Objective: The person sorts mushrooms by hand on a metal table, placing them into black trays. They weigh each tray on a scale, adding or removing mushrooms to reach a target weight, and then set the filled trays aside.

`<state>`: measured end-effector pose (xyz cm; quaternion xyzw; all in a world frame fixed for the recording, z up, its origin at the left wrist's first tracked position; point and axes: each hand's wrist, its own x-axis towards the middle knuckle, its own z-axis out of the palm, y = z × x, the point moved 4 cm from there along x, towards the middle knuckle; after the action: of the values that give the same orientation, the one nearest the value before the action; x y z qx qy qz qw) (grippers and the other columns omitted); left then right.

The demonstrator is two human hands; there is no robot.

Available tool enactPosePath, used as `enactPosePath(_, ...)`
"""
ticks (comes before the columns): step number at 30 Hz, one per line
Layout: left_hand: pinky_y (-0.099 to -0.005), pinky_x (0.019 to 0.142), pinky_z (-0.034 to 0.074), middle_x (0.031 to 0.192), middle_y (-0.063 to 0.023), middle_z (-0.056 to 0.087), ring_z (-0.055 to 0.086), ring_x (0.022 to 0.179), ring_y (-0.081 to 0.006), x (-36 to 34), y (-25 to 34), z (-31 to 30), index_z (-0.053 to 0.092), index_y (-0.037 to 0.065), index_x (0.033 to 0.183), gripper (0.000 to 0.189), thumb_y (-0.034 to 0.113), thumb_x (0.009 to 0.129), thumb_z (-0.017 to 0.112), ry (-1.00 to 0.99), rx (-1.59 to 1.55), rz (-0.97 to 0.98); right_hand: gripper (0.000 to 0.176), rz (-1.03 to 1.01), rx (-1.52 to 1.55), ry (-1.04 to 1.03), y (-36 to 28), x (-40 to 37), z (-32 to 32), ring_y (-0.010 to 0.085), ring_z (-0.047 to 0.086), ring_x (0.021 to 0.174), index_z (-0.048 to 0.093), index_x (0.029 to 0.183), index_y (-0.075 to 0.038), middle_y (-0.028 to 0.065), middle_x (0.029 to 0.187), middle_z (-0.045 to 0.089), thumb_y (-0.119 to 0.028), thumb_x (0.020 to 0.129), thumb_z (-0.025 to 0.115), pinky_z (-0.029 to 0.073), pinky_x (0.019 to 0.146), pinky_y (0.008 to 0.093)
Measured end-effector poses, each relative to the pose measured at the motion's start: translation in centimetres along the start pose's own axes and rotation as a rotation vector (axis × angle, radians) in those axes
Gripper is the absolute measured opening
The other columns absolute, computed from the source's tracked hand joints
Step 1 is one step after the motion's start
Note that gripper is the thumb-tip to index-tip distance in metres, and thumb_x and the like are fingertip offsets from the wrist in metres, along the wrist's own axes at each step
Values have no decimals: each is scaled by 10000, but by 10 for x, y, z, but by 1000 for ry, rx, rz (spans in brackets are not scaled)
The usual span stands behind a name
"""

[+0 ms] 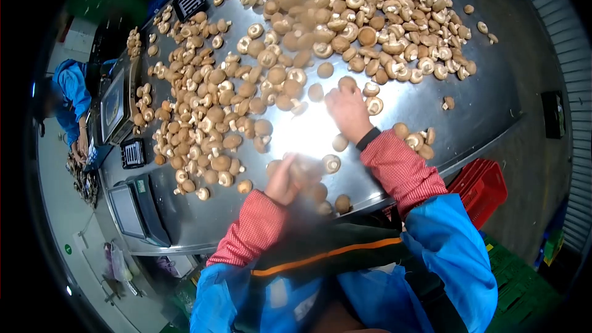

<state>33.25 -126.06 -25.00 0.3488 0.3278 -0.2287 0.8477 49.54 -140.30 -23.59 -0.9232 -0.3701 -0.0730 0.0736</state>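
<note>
Shiitake mushrooms (376,31) lie on the metal table (478,102) beyond the right hand (349,110), which grasps a single mushroom (347,83), and beside the left hand (282,183), whose blurred grip I cannot tell.

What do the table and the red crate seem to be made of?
The table looks like smooth metal, perhaps stainless steel: it is grey with a bright glare. The red crate is probably moulded plastic, judging by its even colour and slight sheen.

Blurry mushrooms (306,169) beside left hand (283,182)
</note>
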Motion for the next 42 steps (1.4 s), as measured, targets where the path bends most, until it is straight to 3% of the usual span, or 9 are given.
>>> enactPosePath(7, -270, 596, 492, 1099, -137, 628, 603, 749, -205, 22, 6, 23, 457, 116, 1336, 475, 466, 1023, 378, -144, -87, -33, 309, -105, 962, 37, -8, 0, -42, 320, 582, 889, 670, 988, -82, 110, 907, 606, -289, 759, 695, 473, 779, 433)
enactPosePath(11, -319, 807, 486, 1126, -91, 655, 610, 978, -194, 25, 16, 46, 608, 13, 1227, 418, 324, 987, 467, -253, -59, 23, 350, 418, 262, 143, 114, 67, -45, 311, 604, 792, 620, 997, -46, 131, 933, 599, -329, 809, 703, 488, 659, 426)
enactPosePath(16, -349, 867, 491, 1148, -123, 627, 604, 993, -222, 30, 31, 79, 554, 9, 1248, 394, 222, 916, 561, -221, -3, 0, 202, 311, -243, 129, 141, 94, 30, 270, 610, 780, 591, 916, -94, 109, 919, 580, -170, 754, 684, 514, 597, 391)
enactPosePath(22, -461, 956, 479, 1398, -100, 479, 496, 1258, -279, 60, 44, 68, 372, 160, 1436, 618, 550, 969, 477, -241, 107, 106, 475, 130, 787, 175, 46, 35, -35, 336, 642, 906, 562, 1211, -107, 121, 1104, 618, -273, 793, 712, 527, 771, 415)
enactPosePath(26, -461, 845, 551, 1320, -103, 564, 602, 1131, -270, 69, 33, 65, 421, 124, 1419, 725, 672, 945, 389, -111, 23, -3, 515, -20, 819, -39, 30, 15, -62, 361, 596, 979, 614, 1171, -89, 133, 1096, 622, -374, 761, 740, 500, 807, 430)
enactPosePath(32, -347, 739, 529, 1167, -78, 654, 630, 1034, -229, 56, 33, 101, 555, 73, 1285, 469, 393, 970, 418, -143, 64, -121, 485, 393, -20, 196, 175, 41, -49, 331, 577, 871, 570, 1204, -50, 157, 958, 582, -273, 796, 708, 473, 729, 431)
enactPosePath(37, -333, 752, 525, 1136, -76, 660, 634, 1038, -222, 49, 37, 98, 561, 57, 1275, 392, 269, 951, 501, -337, -206, -103, 428, 165, 164, 60, 140, 38, 2, 333, 580, 832, 559, 1210, -64, 154, 969, 571, -166, 808, 662, 497, 753, 420)
enactPosePath(39, -482, 789, 524, 1169, -113, 639, 627, 1051, -294, 38, 46, 110, 557, 54, 1241, 474, 414, 958, 435, -331, 283, 154, 506, 127, 372, -47, 99, 43, -21, 356, 608, 935, 556, 1240, -61, 177, 1088, 586, -221, 776, 679, 514, 793, 424)
enactPosePath(42, -364, 757, 508, 1197, -126, 611, 628, 1006, -234, 45, 34, 83, 574, 23, 1206, 338, 196, 955, 429, -231, 244, 125, 586, 288, 798, 14, 95, 71, -28, 370, 622, 1033, 536, 1277, -37, 207, 1216, 596, -289, 766, 672, 521, 823, 436)
